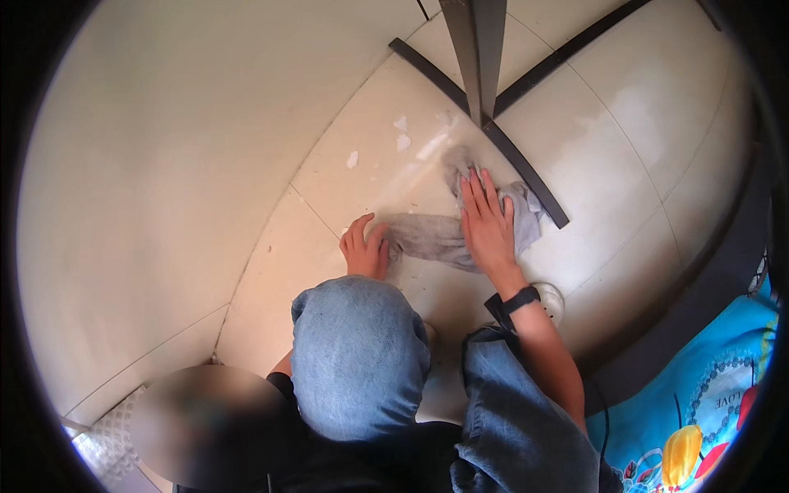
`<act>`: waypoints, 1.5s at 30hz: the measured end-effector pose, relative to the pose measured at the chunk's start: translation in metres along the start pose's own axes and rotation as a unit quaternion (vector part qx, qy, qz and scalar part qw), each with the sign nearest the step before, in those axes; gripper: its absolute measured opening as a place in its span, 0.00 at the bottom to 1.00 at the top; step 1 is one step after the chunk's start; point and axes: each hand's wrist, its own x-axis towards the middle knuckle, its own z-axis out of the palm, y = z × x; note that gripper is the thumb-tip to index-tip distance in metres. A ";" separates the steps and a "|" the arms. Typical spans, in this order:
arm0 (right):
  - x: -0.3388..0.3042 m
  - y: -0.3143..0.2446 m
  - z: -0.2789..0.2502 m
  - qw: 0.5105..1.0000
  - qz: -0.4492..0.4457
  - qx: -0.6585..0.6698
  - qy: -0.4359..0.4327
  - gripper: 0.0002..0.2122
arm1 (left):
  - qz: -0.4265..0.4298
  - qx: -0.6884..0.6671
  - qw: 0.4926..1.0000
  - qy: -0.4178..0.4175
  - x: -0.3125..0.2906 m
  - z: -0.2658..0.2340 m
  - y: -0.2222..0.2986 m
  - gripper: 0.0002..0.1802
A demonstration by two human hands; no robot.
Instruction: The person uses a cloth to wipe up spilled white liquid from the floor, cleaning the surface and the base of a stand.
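Denim knee [357, 353] nearest, grey cloth [427, 237] beneath the right hand [488, 220]

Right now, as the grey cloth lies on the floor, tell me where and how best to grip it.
Probably pinch the grey cloth at its left end, coming from above and the left: there it stretches out as a rumpled strip beside the left hand. The right end looks harder: the right hand lies flat on it, close to the dark bar.

Left hand [366, 248] just beyond the bent left knee [357, 349], fingers [355, 237] loosely curled; right hand [491, 223] farther forward, palm down, fingers extended, right forearm [549, 352] slanting in from lower right
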 end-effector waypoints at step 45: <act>0.020 -0.005 0.002 0.984 0.108 0.079 0.117 0.18 | 0.040 -0.088 0.995 0.039 0.253 0.036 -0.037 0.19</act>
